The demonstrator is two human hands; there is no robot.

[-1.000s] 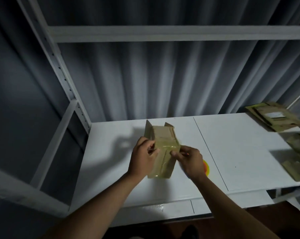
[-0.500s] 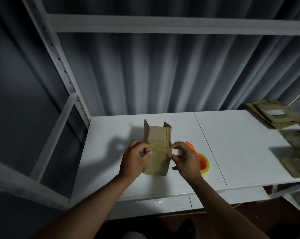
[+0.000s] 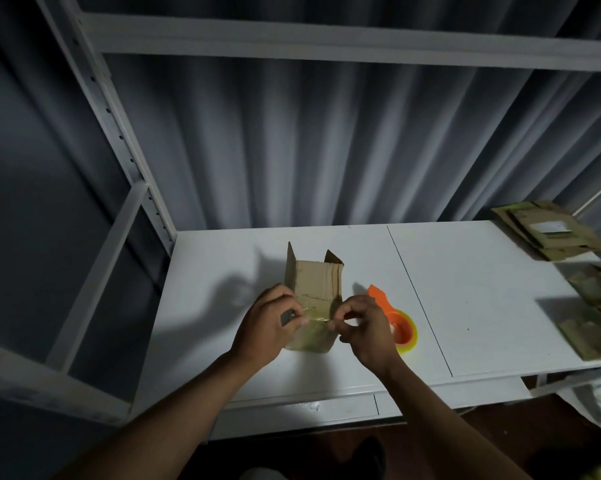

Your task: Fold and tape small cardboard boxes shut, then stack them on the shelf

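A: What are the hands doing?
B: The left hand [image 3: 269,325] and right hand [image 3: 365,327] are pinching a tape strip [image 3: 315,318] across the cardboard box [image 3: 314,282].
A: And the dispenser?
B: The orange tape dispenser [image 3: 397,323] is lying at the box's three o'clock on the shelf [image 3: 482,306].

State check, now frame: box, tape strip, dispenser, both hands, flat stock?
cardboard box: on the shelf, far flaps up, unsealed
tape strip: stretched across the box
tape dispenser: set down right of the box, untouched
left hand: pinches the strip's left end
right hand: pinches its right end
flattened boxes: piled flat, far right
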